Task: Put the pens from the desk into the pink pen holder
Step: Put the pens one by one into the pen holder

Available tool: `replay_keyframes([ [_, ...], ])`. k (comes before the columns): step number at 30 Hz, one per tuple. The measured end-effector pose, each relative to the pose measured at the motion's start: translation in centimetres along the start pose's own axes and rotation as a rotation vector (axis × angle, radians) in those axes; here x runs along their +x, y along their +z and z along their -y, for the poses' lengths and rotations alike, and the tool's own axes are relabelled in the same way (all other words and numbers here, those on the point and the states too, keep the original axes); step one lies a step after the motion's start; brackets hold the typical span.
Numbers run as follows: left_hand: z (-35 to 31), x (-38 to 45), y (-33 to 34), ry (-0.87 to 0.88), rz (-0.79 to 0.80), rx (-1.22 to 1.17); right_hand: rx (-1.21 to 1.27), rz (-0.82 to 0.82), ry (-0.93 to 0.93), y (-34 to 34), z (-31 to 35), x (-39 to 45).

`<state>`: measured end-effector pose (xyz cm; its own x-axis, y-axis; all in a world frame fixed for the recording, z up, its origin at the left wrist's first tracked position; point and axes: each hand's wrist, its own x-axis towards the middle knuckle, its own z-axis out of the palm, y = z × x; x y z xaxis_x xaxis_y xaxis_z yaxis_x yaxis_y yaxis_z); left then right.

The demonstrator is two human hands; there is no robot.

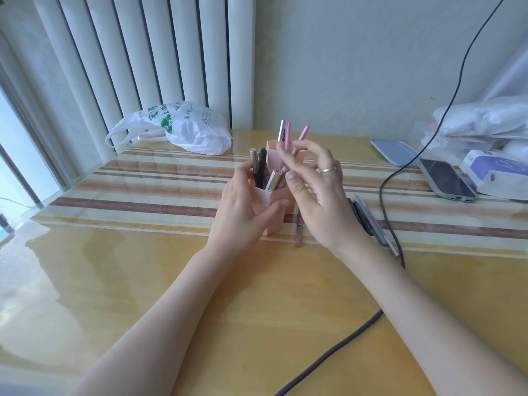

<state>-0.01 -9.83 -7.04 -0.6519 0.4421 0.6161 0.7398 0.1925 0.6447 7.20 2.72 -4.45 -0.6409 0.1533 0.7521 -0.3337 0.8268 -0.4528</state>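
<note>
The pink pen holder (270,197) stands mid-desk on the striped runner. My left hand (243,210) grips its left side and front. Its front compartment holds dark and silver pens (258,167). My right hand (317,192) hovers over the taller back compartment, fingers loosely curled by a pink pen (287,135) and a silver one (281,131) that stick up there; another pink pen (303,133) leans right. Whether the fingers pinch a pen is hard to tell. A pink pen (299,230) lies on the desk beside the holder. Several dark and grey pens (371,221) lie to the right.
A dark cable (384,201) runs across the right side of the desk and off the front edge. A phone (445,180), a blue tray (395,151), a tissue pack (494,172) and plastic bags sit far right. A white shopping bag (183,128) lies at the back left.
</note>
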Motion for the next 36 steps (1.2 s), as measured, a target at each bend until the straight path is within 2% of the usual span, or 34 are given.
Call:
replay_keyframes([
  [2, 0.0, 0.0, 0.0, 0.002, 0.002, -0.007, 0.085, -0.086, 0.052, -0.7, -0.2, 0.2],
  [5, 0.2, 0.0, 0.1, -0.016, 0.004, 0.008, 0.11, -0.211, 0.362, -2.1, -1.1, 0.7],
  [7, 0.3, 0.0, 0.2, -0.024, -0.002, 0.035, -0.007, -0.063, 0.561, -2.5, -1.8, 0.6],
  [9, 0.4, 0.0, 0.2, -0.023, -0.009, 0.045, -0.086, 0.15, 0.655, -2.2, -1.7, 0.1],
  [14, 0.6, 0.1, 0.1, -0.01, -0.016, 0.034, -0.266, 0.516, 0.581, -0.9, -1.0, -1.2],
  [17, 0.6, 0.2, 0.1, 0.0, -0.02, 0.04, -0.303, 0.544, 0.57, -1.2, -1.1, -0.8],
  [20, 0.5, 0.2, 0.1, 0.002, -0.024, 0.038, -0.19, 0.45, 0.611, -1.3, -1.1, -0.7],
  [23, 0.5, 0.1, 0.0, -0.003, -0.023, 0.028, -0.028, 0.238, 0.729, -1.7, -1.4, -0.3],
  [26, 0.5, 0.1, 0.0, -0.009, -0.025, 0.027, 0.349, -0.019, 0.892, -2.4, -1.5, 0.7],
  [28, 0.5, 0.1, 0.1, -0.012, -0.025, 0.028, 0.582, -0.125, 0.92, -2.7, -1.4, 1.2],
  [32, 0.5, 0.1, 0.1, -0.021, -0.024, 0.028, 0.57, -0.202, 0.735, -2.2, -1.5, 1.2],
  [36, 0.6, 0.1, 0.0, -0.011, -0.025, 0.03, 0.418, -0.429, 0.497, -2.2, -0.8, 0.9],
])
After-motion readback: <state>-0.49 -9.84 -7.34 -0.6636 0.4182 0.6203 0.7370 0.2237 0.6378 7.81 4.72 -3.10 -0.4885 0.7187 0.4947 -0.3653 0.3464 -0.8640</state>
